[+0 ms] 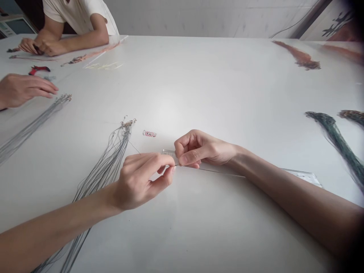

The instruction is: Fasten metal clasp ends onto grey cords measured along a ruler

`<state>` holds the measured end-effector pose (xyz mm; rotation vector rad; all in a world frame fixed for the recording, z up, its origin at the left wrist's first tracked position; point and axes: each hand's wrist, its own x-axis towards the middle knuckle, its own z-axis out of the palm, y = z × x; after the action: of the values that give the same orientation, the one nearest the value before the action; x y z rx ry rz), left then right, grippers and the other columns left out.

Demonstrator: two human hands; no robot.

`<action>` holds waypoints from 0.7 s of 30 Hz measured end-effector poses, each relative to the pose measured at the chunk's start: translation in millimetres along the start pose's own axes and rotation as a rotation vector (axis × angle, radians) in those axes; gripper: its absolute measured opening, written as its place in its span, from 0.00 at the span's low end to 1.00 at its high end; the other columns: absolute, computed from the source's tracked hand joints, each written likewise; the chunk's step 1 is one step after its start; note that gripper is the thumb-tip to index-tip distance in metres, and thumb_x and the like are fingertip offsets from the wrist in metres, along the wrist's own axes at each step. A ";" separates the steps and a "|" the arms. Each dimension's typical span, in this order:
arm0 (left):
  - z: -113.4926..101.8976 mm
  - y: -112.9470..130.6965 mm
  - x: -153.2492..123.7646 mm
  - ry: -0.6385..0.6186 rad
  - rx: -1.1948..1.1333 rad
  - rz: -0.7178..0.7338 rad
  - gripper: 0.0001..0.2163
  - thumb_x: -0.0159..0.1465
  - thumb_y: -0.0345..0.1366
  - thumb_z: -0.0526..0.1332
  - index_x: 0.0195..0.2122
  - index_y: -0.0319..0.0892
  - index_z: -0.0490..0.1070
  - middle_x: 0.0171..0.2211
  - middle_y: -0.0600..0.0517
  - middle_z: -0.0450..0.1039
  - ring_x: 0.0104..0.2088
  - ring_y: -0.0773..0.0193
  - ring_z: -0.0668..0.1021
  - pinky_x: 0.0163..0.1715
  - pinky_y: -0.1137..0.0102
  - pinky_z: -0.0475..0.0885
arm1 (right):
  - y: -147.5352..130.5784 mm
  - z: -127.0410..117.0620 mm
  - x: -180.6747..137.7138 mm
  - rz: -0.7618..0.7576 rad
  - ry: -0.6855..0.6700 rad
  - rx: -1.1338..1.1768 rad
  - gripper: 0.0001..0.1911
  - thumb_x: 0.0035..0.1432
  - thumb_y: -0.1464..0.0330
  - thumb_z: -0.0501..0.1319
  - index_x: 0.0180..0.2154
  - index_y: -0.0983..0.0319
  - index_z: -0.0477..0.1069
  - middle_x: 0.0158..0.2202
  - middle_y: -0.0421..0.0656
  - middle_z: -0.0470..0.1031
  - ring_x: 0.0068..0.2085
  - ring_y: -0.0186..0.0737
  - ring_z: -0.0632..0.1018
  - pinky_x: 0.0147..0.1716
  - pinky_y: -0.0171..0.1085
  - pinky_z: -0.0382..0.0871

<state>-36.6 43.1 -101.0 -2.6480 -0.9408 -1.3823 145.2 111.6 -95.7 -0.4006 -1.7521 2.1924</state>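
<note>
The left hand [139,182] and right hand [203,149] each keep a tight pinching grip, their fingertips meeting just above the desk on a thin grey line [204,170]. The line is hair-fine and runs out from the right hand along a clear plastic ruler [301,176], whose smooth, glassy strip lies partly under that hand. Beside the left hand, a bundle of grey lines [105,170] spreads in limp, loose strands under the left forearm, gathered at its top into small metal loops [127,123]. A small red-and-white paper label [149,133] lies just beyond them on the smooth white desk [216,87].

Farther right sits a dark green bundle [332,144], and a rust-brown bundle [298,57] lies at the far edge. To the left, a co-worker's hand [25,89] rests near another grey bundle [34,125] and red-handled pliers [39,69]. Across the corner, a person in a white T-shirt [76,15] works with both hands [36,46] close together.
</note>
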 end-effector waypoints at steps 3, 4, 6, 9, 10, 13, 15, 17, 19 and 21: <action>-0.1 0.4 0.2 -0.005 0.000 0.000 0.06 0.59 0.23 0.57 0.27 0.38 0.65 0.18 0.58 0.65 0.18 0.76 0.66 0.17 0.79 0.64 | -0.2 -0.1 -0.1 -0.001 -0.002 -0.003 0.07 0.51 0.76 0.60 0.22 0.69 0.65 0.15 0.34 0.61 0.18 0.23 0.59 0.18 0.29 0.50; 0.0 0.4 0.5 -0.009 0.000 -0.003 0.06 0.59 0.23 0.57 0.27 0.38 0.65 0.18 0.58 0.65 0.18 0.76 0.66 0.18 0.79 0.64 | -0.2 -0.1 -0.2 -0.002 -0.003 -0.005 0.07 0.51 0.76 0.60 0.22 0.69 0.65 0.15 0.34 0.61 0.18 0.23 0.59 0.18 0.29 0.50; 0.1 0.3 1.1 -0.006 0.000 -0.002 0.06 0.59 0.24 0.57 0.27 0.39 0.65 0.18 0.58 0.65 0.18 0.76 0.66 0.17 0.79 0.64 | -0.2 -0.2 -0.2 -0.004 -0.004 -0.009 0.07 0.51 0.76 0.60 0.22 0.68 0.66 0.15 0.33 0.61 0.18 0.23 0.59 0.18 0.29 0.50; -0.1 0.4 1.9 -0.004 -0.001 0.004 0.06 0.59 0.23 0.57 0.27 0.39 0.65 0.18 0.58 0.65 0.18 0.75 0.66 0.17 0.79 0.65 | 0.0 -0.4 0.1 -0.007 -0.006 -0.009 0.07 0.51 0.76 0.60 0.23 0.68 0.66 0.15 0.33 0.61 0.18 0.24 0.59 0.19 0.29 0.50; -0.3 0.5 2.1 -0.004 -0.001 0.006 0.06 0.59 0.23 0.58 0.27 0.39 0.65 0.18 0.58 0.65 0.18 0.75 0.66 0.17 0.79 0.65 | 0.1 -0.5 0.2 -0.008 -0.006 -0.007 0.07 0.51 0.76 0.60 0.23 0.68 0.66 0.15 0.33 0.61 0.18 0.24 0.59 0.19 0.29 0.51; -0.9 1.0 2.3 -0.004 0.007 0.007 0.06 0.59 0.24 0.57 0.27 0.40 0.64 0.18 0.59 0.65 0.18 0.75 0.66 0.17 0.79 0.65 | 0.4 -0.8 0.5 -0.009 -0.005 0.002 0.07 0.51 0.76 0.61 0.23 0.68 0.66 0.15 0.34 0.61 0.18 0.24 0.59 0.19 0.29 0.51; -1.0 1.1 2.4 -0.005 0.016 0.007 0.06 0.60 0.24 0.57 0.27 0.40 0.64 0.17 0.59 0.65 0.17 0.75 0.66 0.16 0.79 0.65 | 0.6 -0.9 0.5 -0.009 -0.003 0.005 0.07 0.51 0.76 0.60 0.23 0.68 0.66 0.15 0.34 0.61 0.18 0.24 0.59 0.19 0.29 0.51; -0.9 1.1 2.4 -0.004 0.021 0.007 0.06 0.60 0.24 0.57 0.27 0.41 0.64 0.17 0.59 0.66 0.17 0.75 0.66 0.16 0.79 0.65 | 0.7 -0.9 0.4 -0.010 -0.004 0.008 0.07 0.52 0.76 0.60 0.23 0.69 0.66 0.15 0.34 0.61 0.18 0.24 0.59 0.19 0.29 0.51; -0.7 1.0 2.2 -0.002 0.022 0.010 0.06 0.60 0.24 0.57 0.27 0.40 0.64 0.17 0.59 0.66 0.17 0.75 0.66 0.16 0.78 0.65 | 0.8 -0.7 0.4 -0.011 -0.005 0.007 0.07 0.52 0.76 0.60 0.23 0.68 0.66 0.15 0.34 0.61 0.18 0.23 0.59 0.19 0.29 0.51; -0.5 0.8 1.9 -0.003 0.021 0.014 0.06 0.60 0.24 0.57 0.27 0.40 0.64 0.17 0.59 0.65 0.17 0.75 0.66 0.16 0.78 0.65 | 0.9 -0.5 0.3 -0.014 -0.008 0.006 0.08 0.52 0.76 0.60 0.23 0.68 0.66 0.15 0.34 0.61 0.18 0.23 0.59 0.19 0.29 0.51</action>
<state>-35.7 43.2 -99.1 -2.6368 -0.9305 -1.3585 145.1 112.0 -96.7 -0.3781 -1.7472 2.1921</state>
